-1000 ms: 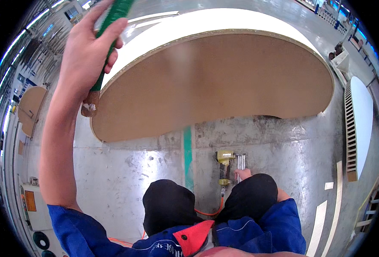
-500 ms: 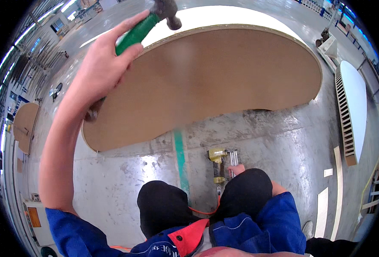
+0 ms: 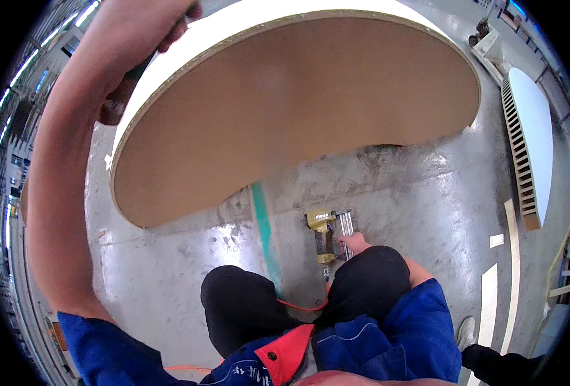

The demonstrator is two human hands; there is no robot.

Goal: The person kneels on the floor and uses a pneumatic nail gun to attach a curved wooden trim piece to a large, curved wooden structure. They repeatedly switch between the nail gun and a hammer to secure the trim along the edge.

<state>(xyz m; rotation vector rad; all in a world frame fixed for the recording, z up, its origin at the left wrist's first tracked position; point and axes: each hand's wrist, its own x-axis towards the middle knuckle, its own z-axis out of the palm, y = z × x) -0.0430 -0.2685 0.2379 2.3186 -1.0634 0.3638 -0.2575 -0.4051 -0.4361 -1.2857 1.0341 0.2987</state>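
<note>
My left hand (image 3: 146,22) is raised at the upper left, fingers curled and partly cut off by the frame's top. The green-handled hammer that it gripped half a second ago is outside the picture. Beside my right knee, my right hand (image 3: 355,242) is closed round the silver magazine of a nail gun (image 3: 321,222). That yellow-green and black tool rests on the floor, an orange air hose (image 3: 304,309) running from its handle. In front of me stands a large curved panel piece (image 3: 298,83) with a brown face and white outer skin.
At right lies a white curved piece with slatted ribs (image 3: 531,141). Pale strips (image 3: 511,270) are on the floor, near another person's shoe (image 3: 466,332). A hand truck (image 3: 487,48) stands far right. Something dark brown (image 3: 110,110) shows partly behind my left forearm.
My left hand has moved up and left, taking the hammer out of view. The panel and nail gun appear slightly shifted as the view changed. My right hand keeps its hold.
</note>
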